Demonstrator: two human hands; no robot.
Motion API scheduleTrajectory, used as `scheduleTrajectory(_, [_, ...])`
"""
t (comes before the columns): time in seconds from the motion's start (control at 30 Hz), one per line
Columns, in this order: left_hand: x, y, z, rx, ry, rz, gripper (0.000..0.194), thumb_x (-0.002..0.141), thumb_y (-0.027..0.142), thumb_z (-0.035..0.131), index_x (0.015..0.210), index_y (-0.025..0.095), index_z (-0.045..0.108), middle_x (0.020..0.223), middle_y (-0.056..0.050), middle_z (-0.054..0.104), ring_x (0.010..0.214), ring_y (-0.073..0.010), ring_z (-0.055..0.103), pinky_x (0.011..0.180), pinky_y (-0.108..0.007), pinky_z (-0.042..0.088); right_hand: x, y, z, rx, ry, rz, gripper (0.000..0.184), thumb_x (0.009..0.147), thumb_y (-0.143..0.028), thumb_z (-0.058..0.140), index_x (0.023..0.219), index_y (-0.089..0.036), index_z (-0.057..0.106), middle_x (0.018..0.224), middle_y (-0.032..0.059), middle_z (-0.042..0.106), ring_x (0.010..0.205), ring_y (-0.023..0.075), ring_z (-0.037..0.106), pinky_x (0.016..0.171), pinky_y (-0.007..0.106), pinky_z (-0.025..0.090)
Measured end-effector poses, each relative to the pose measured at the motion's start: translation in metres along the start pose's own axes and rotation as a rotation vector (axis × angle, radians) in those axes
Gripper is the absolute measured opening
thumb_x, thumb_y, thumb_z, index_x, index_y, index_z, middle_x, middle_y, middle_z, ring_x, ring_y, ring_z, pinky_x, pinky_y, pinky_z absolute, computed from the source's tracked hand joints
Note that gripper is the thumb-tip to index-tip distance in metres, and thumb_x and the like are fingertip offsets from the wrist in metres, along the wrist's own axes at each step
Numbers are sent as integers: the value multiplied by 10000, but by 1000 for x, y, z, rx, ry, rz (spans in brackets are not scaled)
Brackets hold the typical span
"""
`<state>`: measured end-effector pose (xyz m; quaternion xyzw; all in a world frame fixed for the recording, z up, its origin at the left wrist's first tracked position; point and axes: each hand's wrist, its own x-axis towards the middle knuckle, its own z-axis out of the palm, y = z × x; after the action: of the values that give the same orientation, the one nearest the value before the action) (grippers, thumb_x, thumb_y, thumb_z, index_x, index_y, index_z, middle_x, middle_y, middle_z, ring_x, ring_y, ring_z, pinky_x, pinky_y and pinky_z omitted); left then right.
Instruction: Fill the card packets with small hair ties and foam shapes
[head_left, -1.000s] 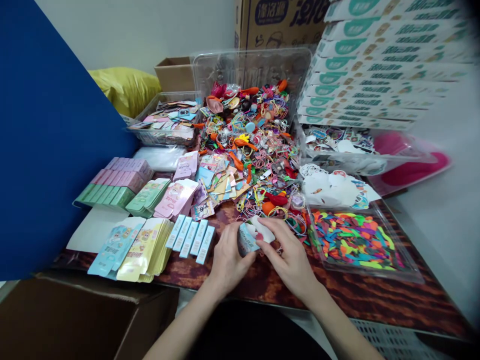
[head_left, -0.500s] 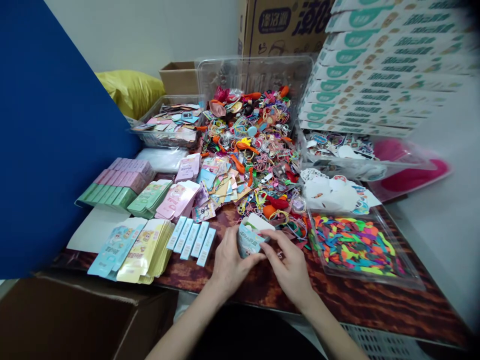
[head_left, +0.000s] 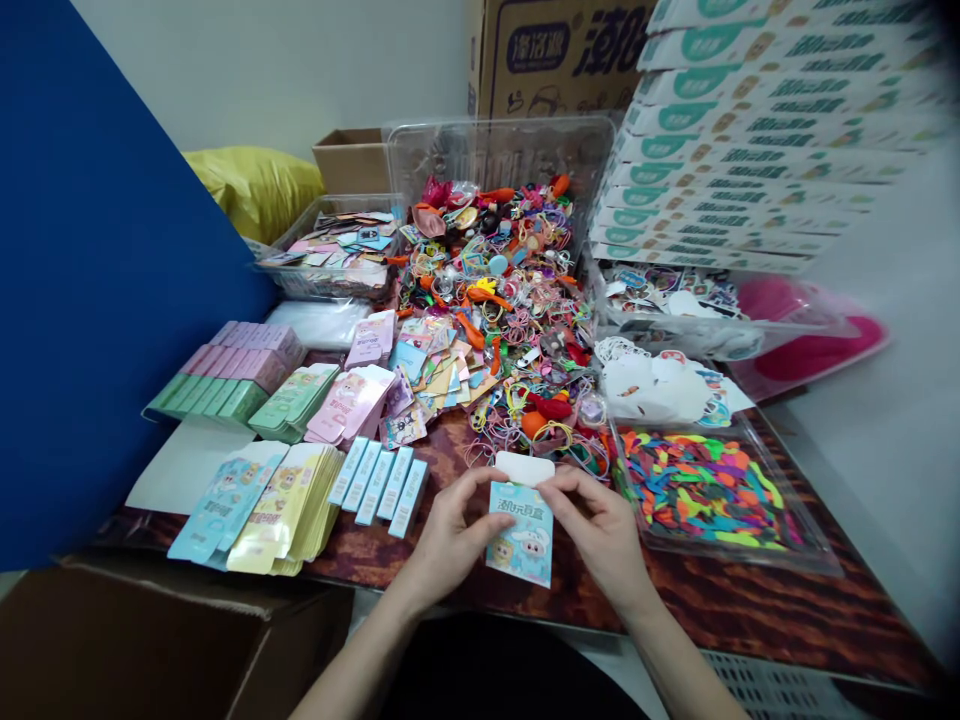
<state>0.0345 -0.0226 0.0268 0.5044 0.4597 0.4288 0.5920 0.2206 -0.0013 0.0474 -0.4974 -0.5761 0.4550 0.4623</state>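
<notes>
Between my two hands is a light-blue printed box [head_left: 520, 545] with cartoon figures, its white top flap [head_left: 525, 468] raised. My left hand [head_left: 459, 530] is closed on the box's left side, thumb on the front face. My right hand [head_left: 596, 525] pinches the upper right corner near the flap. The inside of the box is hidden from me. Left of my left hand, several slim light-blue boxes [head_left: 380, 485] stand in a row on the table. Past them lie fanned stacks of flat blue cartons [head_left: 225, 500] and yellow cartons [head_left: 281, 505].
Small toys and hair ties [head_left: 510, 310] are heaped in the middle back. At right, a clear tray [head_left: 814, 560] holds colourful rubbery pieces, below white stickers [head_left: 652, 385]. Pink cartons [head_left: 349, 400], green cartons [head_left: 292, 400] and a blue panel [head_left: 112, 280] are at left.
The box has turned from tilted to upright, its printed front now facing me, and come slightly nearer. My hands have moved a little apart, one at each side of its top.
</notes>
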Motion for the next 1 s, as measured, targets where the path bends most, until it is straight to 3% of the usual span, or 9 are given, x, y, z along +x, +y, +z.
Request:
scheduleTrajectory(0.1, [0,3,-7,-10,-58,-40,364,849,288,689,1184,203,572,964,-31,692,781,-156,661,685,-249,541,0,2,-1,120,-56,73,277,879,-374,658,1117,-234,639,938,40,722,825,189,680,711,279,549])
scheduleTrajectory(0.17, [-1,4,-9,42,-55,-30,339,851,279,686,1162,205,574,925,-19,686,742,-142,643,642,-225,519,1,2,-2,134,-119,96,336,876,-363,663,1187,-245,624,1022,53,730,887,196,690,758,297,559])
scheduleTrajectory(0.3, [-4,2,-6,133,-13,9,292,866,253,667,1130,211,551,942,-20,679,780,-145,650,667,-225,515,5,0,-7,77,-204,26,155,891,-347,650,965,-222,704,1030,66,729,974,214,679,867,343,543])
scheduleTrajectory(0.4, [-6,-1,0,123,36,25,330,874,247,655,1157,219,488,979,-25,667,790,-148,660,665,-233,518,6,0,-6,110,-249,30,163,873,-374,674,888,-212,684,1095,85,722,1044,232,666,886,364,539])
scheduleTrajectory(0.5, [-6,-3,2,157,49,60,421,875,243,652,1240,230,443,1004,-33,654,804,-156,659,672,-245,523,6,1,-1,133,-260,92,228,829,-414,717,806,-201,637,1059,84,732,978,231,683,821,350,555])
scheduleTrajectory(0.67, [-4,-1,-2,240,9,79,516,865,252,674,1322,244,434,1015,-39,655,837,-171,649,721,-269,532,9,1,6,82,-158,133,244,796,-423,740,850,-193,680,815,36,725,772,190,680,707,295,547])
scheduleTrajectory(0.8, [-5,0,-1,208,-24,66,513,871,248,665,1331,248,438,983,-33,654,853,-177,648,728,-270,533,13,-2,2,58,-162,147,271,778,-447,748,769,-183,686,724,28,714,668,174,661,618,273,536])
scheduleTrajectory(1.0, [-6,-5,3,146,-12,21,511,887,243,638,1347,252,415,992,-30,632,818,-165,643,704,-264,532,12,-3,-5,-35,-241,85,229,832,-399,708,753,-187,743,889,78,775,847,232,715,776,346,564])
